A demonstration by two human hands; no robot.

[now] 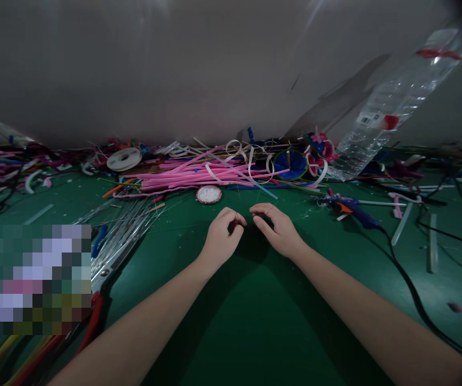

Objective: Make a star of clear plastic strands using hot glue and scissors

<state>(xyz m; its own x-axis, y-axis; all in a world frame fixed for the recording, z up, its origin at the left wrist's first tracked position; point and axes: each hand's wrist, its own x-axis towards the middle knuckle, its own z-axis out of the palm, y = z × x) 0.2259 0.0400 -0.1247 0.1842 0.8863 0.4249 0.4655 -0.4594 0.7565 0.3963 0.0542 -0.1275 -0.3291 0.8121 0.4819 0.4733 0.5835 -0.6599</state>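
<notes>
Above the green tabletop (231,321), my left hand (223,234) has its fingers curled, with thumb and forefinger close together. Facing it across a small gap, my right hand (278,231) is bent in a similar pinch. Anything between the fingertips of either hand is too small or thin to make out. A small round white disc with a reddish rim (209,194) lies just beyond my left hand. Behind both hands spreads a pile of pink pipe cleaners (199,174) with loose white curled strips (251,163).
At right lie a blue glue gun (355,210) with a black cord and clear glue sticks (432,244). A plastic bottle (395,107) leans at the back. Red-handled scissors (104,273) and clear strands (122,230) lie left, beside a pixelated patch. A white spool (124,159) sits behind.
</notes>
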